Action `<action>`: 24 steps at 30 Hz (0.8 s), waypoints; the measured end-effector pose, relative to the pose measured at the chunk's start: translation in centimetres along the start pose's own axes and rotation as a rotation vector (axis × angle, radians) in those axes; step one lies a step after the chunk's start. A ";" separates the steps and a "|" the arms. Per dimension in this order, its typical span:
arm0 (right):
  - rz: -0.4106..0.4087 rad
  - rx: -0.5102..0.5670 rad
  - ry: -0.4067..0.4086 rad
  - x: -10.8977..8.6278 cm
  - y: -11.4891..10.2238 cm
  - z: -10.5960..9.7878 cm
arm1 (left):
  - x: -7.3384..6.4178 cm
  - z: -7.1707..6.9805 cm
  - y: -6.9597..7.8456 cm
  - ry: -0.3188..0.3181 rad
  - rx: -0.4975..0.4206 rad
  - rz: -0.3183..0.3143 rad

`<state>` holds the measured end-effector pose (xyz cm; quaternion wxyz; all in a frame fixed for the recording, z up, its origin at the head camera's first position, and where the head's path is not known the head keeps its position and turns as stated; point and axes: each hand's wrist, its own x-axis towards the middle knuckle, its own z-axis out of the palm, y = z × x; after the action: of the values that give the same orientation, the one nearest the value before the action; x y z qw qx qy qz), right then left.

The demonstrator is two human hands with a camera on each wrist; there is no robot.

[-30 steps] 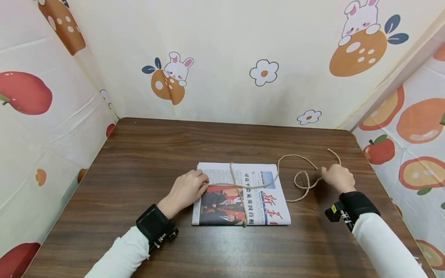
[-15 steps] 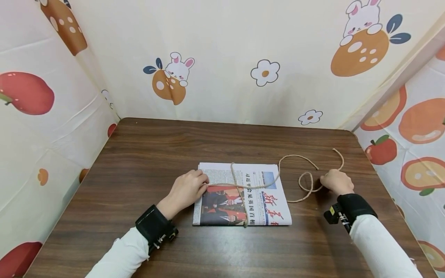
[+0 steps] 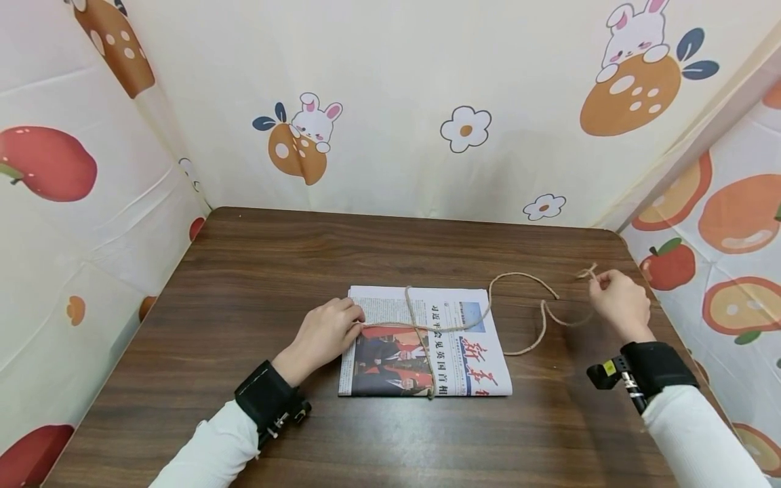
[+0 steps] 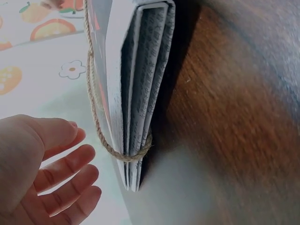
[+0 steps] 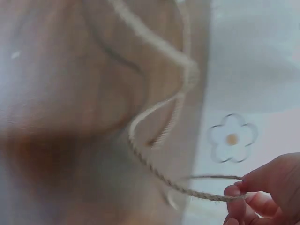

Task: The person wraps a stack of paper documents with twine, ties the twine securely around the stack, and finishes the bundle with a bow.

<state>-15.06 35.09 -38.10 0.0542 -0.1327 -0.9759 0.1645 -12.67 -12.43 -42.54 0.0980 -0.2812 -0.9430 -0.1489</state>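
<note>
A folded newspaper stack (image 3: 451,369) lies on the wooden table. Tan twine (image 3: 451,329) crosses over its top in two directions, and in the left wrist view a strand loops round its left edge. My left hand (image 3: 322,332) is beside that edge; in the left wrist view its fingers (image 4: 65,199) are loosely bent, apart from the looped twine (image 4: 110,150), with nothing in them. To the right of the paper, my right hand (image 3: 622,305) pinches the twine close to its loose end. Two strands run into its fingertips in the right wrist view.
Loose twine curves over the table (image 3: 274,257) between the paper and my right hand. Printed cloth (image 3: 378,169) hangs behind the table's far edge and along both sides. Black camera straps (image 3: 266,400) wrap both wrists.
My right hand first shifts slightly left, then moves right and away from me, drawing the twine along so its small loop opens into a bend. The left hand and newspaper stay put.
</note>
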 end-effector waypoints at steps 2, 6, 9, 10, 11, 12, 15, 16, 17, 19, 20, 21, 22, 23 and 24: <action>-0.050 0.011 0.069 0.1 -0.8 -1.0 | 0.0 -0.1 0.0 0.005 -0.002 0.003; -0.139 0.045 0.181 0.3 -2.8 -3.0 | 0.0 -0.3 0.1 0.000 0.000 0.001; -0.196 0.063 0.227 0.5 -4.4 -4.1 | 0.0 -0.4 0.1 -0.004 0.003 0.000; -0.226 0.066 0.247 0.5 -5.0 -4.5 | 0.0 -0.4 0.1 -0.003 0.004 0.000; -0.256 0.071 0.258 0.6 -5.5 -4.8 | 0.0 -0.4 0.1 -0.001 0.002 0.000; -0.286 0.075 0.269 0.6 -6.1 -5.1 | 0.0 -0.4 0.1 0.001 0.001 0.001; -0.383 0.086 0.300 0.7 -8.0 -5.8 | 0.0 -0.6 0.1 0.007 0.000 0.004; -0.417 0.087 0.306 0.7 -8.7 -6.0 | 0.0 -0.6 0.1 0.008 -0.001 0.004; -0.442 0.091 0.303 0.6 -9.5 -6.1 | 0.0 -0.7 0.1 0.009 -0.004 0.004; -0.504 0.090 0.312 0.4 -10.9 -6.2 | 0.1 -0.9 0.1 0.009 -0.007 0.002; -0.535 0.090 0.313 0.3 -11.6 -6.2 | 0.1 -0.9 0.2 0.008 -0.009 0.001; -0.570 0.086 0.316 0.1 -12.3 -6.1 | 0.2 -1.0 0.2 0.009 -0.014 0.000; -0.605 0.085 0.319 -0.1 -13.0 -5.9 | 0.2 -1.1 0.2 0.010 -0.017 -0.001; -0.635 0.082 0.318 -0.4 -13.6 -5.7 | 0.2 -1.2 0.2 0.012 -0.020 -0.002; -0.669 0.075 0.318 -0.6 -14.1 -5.4 | 0.3 -1.2 0.3 0.015 -0.023 -0.003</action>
<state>-17.11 23.71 -28.32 0.2608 0.1718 -0.9379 0.1508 -12.63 -12.48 -41.23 0.1015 -0.2799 -0.9408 -0.1618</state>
